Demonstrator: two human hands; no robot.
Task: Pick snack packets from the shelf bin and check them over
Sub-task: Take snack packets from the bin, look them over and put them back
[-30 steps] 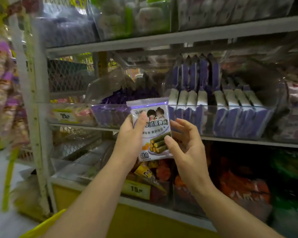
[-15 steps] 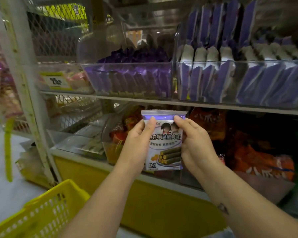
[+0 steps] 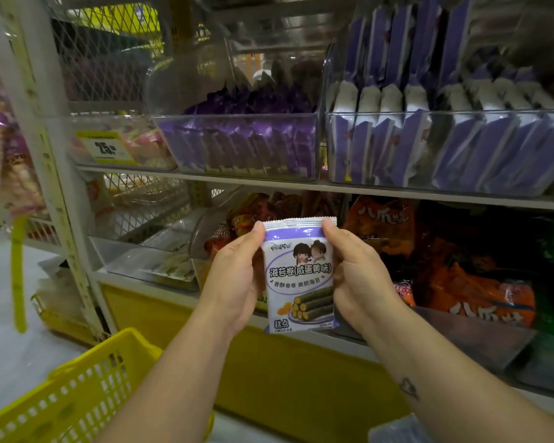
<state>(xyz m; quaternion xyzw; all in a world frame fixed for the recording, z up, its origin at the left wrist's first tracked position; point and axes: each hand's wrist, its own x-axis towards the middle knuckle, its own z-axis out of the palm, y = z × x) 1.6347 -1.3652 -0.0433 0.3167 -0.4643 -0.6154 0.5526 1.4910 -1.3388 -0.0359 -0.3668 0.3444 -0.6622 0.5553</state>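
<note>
Snack packet (image 3: 299, 276) upright between left hand (image 3: 234, 279) and right hand (image 3: 357, 276), side edges gripped.

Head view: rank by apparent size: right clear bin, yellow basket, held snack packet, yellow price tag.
1. right clear bin and yellow basket: about alike; the basket is nearer and cut off by the frame, so unranked.
2. snack packet, close to the camera.
3. yellow price tag, smallest.
</note>
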